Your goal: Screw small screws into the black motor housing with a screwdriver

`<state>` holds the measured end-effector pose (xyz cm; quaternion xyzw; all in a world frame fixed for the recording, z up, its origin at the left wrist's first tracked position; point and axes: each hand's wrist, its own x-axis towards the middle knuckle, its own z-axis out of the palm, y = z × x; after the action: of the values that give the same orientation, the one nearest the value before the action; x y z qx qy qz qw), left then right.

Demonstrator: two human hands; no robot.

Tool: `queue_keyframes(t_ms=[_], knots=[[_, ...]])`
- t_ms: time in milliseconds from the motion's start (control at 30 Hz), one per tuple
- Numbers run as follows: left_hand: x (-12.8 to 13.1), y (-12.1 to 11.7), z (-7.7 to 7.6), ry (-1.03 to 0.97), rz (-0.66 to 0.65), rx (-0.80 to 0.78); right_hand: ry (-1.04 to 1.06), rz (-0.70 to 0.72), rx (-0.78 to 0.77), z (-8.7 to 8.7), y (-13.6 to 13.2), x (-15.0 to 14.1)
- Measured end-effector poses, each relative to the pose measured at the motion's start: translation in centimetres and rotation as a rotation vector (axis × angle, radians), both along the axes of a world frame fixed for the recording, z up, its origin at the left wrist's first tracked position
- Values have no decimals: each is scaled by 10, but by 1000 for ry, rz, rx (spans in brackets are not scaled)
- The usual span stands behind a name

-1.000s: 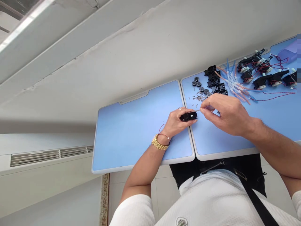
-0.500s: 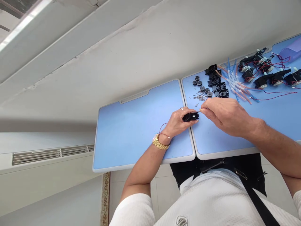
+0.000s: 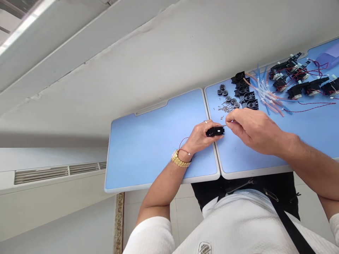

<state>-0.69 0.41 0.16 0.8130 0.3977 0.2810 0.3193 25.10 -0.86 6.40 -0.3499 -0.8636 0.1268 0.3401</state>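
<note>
My left hand (image 3: pixel 199 137) is closed round a small black plastic motor housing (image 3: pixel 215 131) with a white spot on its face. A thin red wire (image 3: pixel 183 139) runs from that hand back over the wrist. At the right, my right hand (image 3: pixel 253 128) is pinched on a thin rod (image 3: pixel 224 126), which looks like the shaft of a small hand tool. Its tip meets the upper edge of the housing, and the rest is hidden in my fingers. Just beyond the hands lie loose small screws (image 3: pixel 225 109).
Small black wheels (image 3: pixel 228 99) and black plastic casings (image 3: pixel 248 96) lie beyond the hands. To their right are orange and blue tubes (image 3: pixel 265 92), black motor units (image 3: pixel 298 90) with red wires, and a purple container (image 3: pixel 329 58). Two blue tabletops (image 3: pixel 148 148) meet at a seam.
Almost nothing differs. My right hand's fingers have shifted very slightly around the thin rod, while my left hand keeps the housing in the same place.
</note>
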Motion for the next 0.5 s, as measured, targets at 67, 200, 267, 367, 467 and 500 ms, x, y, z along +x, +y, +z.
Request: queue_keyframes(t_ms=[67,200,267,367,467,500], knots=[[0,0,0,-3,-7,7,21,17,1,0,-1,-1],[1,-1,1,16,-3,3,53,-7,19,1,0,0],[1,-1,2,23,1,-1,17,-48,14,2,1,1],[1,-1,1,32,0,-9,-31,-43,-16,4,1,3],[0,0,1,17,6,-22,17,11,-30,4,1,1],[0,0,0,6,9,-27,35,18,-27,4,1,1]])
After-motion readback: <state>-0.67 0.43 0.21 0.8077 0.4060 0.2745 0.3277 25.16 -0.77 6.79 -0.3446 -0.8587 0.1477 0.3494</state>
